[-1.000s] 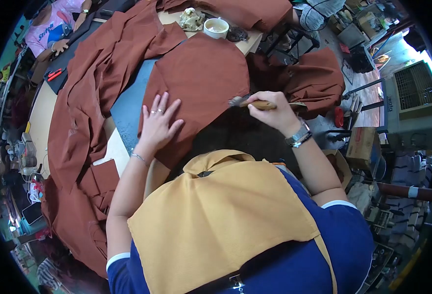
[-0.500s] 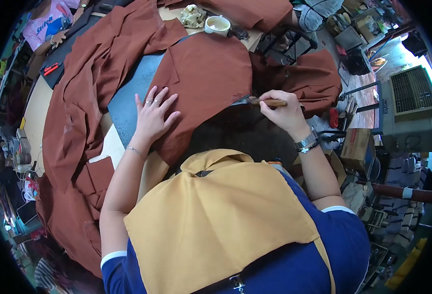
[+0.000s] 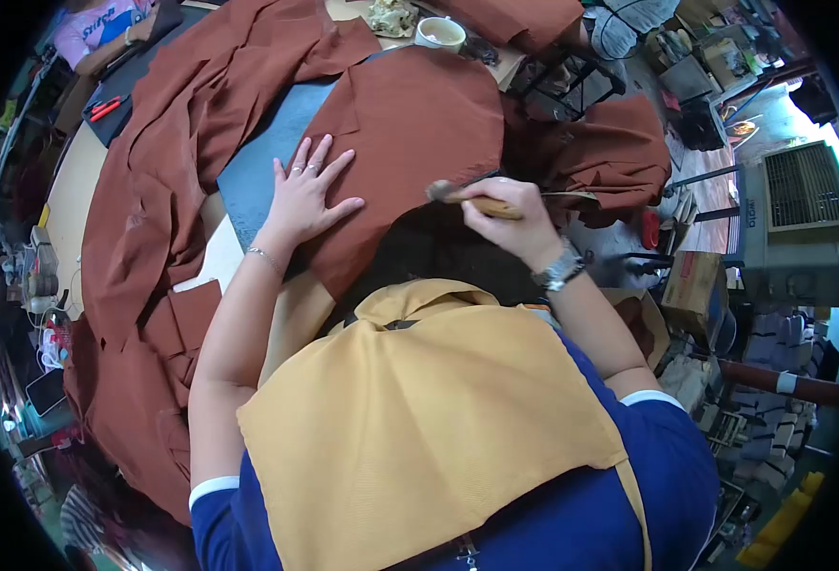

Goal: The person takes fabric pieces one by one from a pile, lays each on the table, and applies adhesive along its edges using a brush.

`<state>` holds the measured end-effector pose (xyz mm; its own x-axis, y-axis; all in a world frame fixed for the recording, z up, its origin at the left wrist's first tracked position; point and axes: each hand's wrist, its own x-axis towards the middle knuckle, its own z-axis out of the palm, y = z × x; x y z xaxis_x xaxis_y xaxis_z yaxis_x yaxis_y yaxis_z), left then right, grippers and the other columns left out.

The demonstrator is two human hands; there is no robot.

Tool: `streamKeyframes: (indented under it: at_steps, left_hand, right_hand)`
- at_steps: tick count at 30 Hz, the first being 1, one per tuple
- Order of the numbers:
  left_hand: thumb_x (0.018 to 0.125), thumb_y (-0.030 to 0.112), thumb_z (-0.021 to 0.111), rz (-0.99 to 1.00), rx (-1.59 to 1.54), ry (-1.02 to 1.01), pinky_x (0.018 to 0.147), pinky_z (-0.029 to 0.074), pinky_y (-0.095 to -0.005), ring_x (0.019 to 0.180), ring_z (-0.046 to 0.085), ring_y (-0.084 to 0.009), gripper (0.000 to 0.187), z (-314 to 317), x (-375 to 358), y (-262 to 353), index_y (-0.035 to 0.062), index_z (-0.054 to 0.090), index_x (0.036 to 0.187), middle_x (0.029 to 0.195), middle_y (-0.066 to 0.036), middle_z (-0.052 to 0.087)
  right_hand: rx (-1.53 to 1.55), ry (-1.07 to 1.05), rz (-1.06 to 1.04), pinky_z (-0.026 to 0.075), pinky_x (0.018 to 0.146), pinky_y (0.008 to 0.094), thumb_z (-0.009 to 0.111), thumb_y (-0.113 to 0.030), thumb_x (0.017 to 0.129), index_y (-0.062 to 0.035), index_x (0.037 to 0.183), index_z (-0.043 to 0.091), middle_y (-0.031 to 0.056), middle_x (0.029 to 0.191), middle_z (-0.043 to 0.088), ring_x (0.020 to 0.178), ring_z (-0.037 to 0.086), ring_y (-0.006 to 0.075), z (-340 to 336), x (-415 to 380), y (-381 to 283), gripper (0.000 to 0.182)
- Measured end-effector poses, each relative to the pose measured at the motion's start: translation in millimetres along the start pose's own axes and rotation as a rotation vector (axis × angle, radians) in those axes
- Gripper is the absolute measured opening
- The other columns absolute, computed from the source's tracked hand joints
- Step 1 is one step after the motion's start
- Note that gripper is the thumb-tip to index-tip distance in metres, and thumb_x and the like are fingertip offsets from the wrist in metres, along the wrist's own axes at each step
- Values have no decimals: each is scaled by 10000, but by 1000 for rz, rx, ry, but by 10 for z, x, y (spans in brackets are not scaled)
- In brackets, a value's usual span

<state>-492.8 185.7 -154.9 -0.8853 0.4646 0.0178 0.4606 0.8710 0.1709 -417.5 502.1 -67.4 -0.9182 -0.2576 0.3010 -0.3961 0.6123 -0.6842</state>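
Note:
My left hand (image 3: 313, 198) lies flat with fingers spread on a reddish-brown sheet of material (image 3: 429, 114). A blue-grey board (image 3: 253, 176) shows beneath that sheet, at its left. In my right hand (image 3: 519, 226) is a brush (image 3: 450, 193) with a wooden handle, fingers closed round it. The brush head points left and is over or against the sheet's lower right edge; contact cannot be made out. Beyond the sheet stands a white cup (image 3: 440, 35) with pale contents.
More reddish-brown material (image 3: 157, 162) is heaped along the left, with another bunch (image 3: 619, 157) at right. A whitish lump (image 3: 392, 17) sits near the cup. Red-handled scissors (image 3: 105, 108) lie far left, near another person's arm (image 3: 110, 55). A cardboard box (image 3: 693, 285) stands right.
My right hand has moved the brush leftward along the sheet's near edge. My left hand stays flat on the sheet. The whole view has shifted slightly.

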Motion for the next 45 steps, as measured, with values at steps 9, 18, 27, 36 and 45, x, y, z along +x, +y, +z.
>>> streamKeyframes:
  at_steps: [9, 18, 27, 36, 45]
  left_hand:
    - [845, 733, 555, 34, -19, 41, 1134, 134, -732, 1520, 171, -375, 815, 25, 3, -25, 322, 394, 1530, 1643, -104, 248]
    - [847, 740, 545, 61, -22, 69, 1136, 133, -730, 1518, 178, -373, 812, 77, 61, -56, 321, 398, 1527, 1639, -99, 256]
    - [851, 731, 555, 51, -6, 31, 1135, 150, -724, 1527, 159, -352, 810, 51, 88, -47, 332, 379, 1533, 1650, -80, 233]
    - [846, 736, 558, 107, -19, 75, 1145, 142, -713, 1523, 173, -357, 810, 112, 249, -133, 331, 388, 1527, 1643, -86, 254]
    - [846, 762, 525, 229, 25, 92, 1149, 147, -712, 1511, 210, -368, 817, 146, 528, -247, 316, 403, 1520, 1629, -105, 284]
  right_hand:
    - [-9, -45, -39, 547, 679, 336, 717, -84, 790, -24, 869, 697, 147, 780, 687, 718, 693, 288, 92, 23, -100, 101]
    - [49, -79, -91, 548, 683, 337, 731, -99, 786, -40, 908, 714, 144, 820, 707, 732, 702, 278, 252, 50, -215, 137]
    - [96, -134, -223, 540, 668, 306, 745, -42, 792, -11, 889, 703, 121, 803, 702, 713, 702, 239, 393, 161, -264, 111]
    - [167, -204, -236, 547, 676, 315, 732, -19, 790, -2, 914, 687, 125, 835, 706, 735, 703, 224, 389, 257, -280, 133]
    - [145, -241, -299, 545, 725, 338, 746, -28, 775, -35, 948, 689, 129, 889, 711, 801, 700, 276, 334, 293, -261, 182]
